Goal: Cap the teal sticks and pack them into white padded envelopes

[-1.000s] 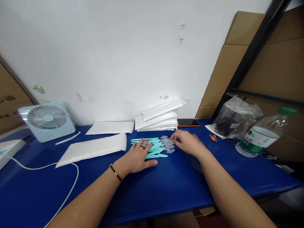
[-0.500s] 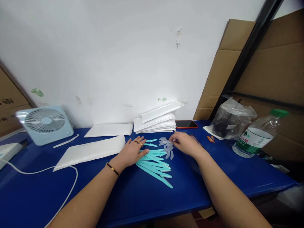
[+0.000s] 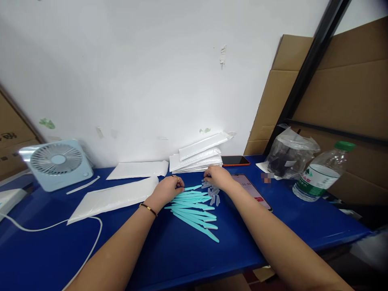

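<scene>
Sticks (image 3: 196, 206) fan beside curled left fingers (image 3: 181, 183), clear pieces (image 3: 214, 191) beside bent right fingers (image 3: 207, 173); pinching unclear.

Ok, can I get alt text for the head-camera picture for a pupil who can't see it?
A person's left hand is at the left ends of spread turquoise sticks on a blue table; the right hand is at small translucent pieces beside them. White packets lie beyond and to the left, with a light-blue fan at far left and a bottle at right.
</scene>
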`<move>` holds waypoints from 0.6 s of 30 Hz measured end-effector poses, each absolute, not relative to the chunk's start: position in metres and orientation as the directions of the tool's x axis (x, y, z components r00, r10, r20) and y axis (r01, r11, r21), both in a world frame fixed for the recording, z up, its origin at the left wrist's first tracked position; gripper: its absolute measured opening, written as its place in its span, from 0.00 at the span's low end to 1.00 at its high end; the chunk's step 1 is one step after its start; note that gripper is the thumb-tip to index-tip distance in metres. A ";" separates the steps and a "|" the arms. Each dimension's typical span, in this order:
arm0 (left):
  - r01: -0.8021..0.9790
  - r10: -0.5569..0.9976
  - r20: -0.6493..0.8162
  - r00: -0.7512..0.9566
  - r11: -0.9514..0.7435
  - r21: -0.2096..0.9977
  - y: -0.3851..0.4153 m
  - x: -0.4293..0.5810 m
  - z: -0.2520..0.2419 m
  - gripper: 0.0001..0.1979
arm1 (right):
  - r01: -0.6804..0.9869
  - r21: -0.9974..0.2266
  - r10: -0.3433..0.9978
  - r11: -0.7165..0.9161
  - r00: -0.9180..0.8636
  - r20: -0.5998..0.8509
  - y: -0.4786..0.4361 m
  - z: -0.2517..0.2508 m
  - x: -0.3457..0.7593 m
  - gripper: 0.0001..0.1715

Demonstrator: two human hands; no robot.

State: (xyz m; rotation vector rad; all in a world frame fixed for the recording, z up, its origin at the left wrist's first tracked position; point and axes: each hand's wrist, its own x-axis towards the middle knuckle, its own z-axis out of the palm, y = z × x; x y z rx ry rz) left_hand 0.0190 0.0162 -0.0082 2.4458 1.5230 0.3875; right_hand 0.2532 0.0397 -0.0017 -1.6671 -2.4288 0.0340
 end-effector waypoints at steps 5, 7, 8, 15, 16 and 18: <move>0.852 0.917 0.036 0.397 -0.383 0.357 0.018 0.011 -0.010 0.08 | 0.922 -0.112 0.927 0.369 -0.358 0.113 0.043 -0.011 0.249 0.10; 0.851 0.906 0.089 0.414 -0.419 0.316 0.017 0.009 -0.011 0.08 | 0.926 -0.096 0.925 0.365 -0.349 0.150 0.040 -0.013 0.250 0.10; 0.848 0.894 0.118 0.431 -0.447 0.284 0.017 0.008 -0.011 0.08 | 0.925 -0.093 0.921 0.369 -0.350 0.171 0.039 -0.014 0.250 0.10; 0.848 0.859 0.174 0.481 -0.507 0.157 0.025 0.005 -0.018 0.07 | 0.799 -0.316 0.859 0.512 -0.469 0.208 0.042 -0.021 0.258 0.11; 0.848 0.860 0.173 0.480 -0.505 0.161 0.026 0.005 -0.018 0.07 | 0.777 -0.343 0.849 0.529 -0.477 0.227 0.043 -0.023 0.258 0.12; 0.847 0.862 0.177 0.476 -0.503 0.173 0.027 0.004 -0.019 0.07 | 0.732 -0.386 0.827 0.562 -0.496 0.264 0.045 -0.026 0.257 0.13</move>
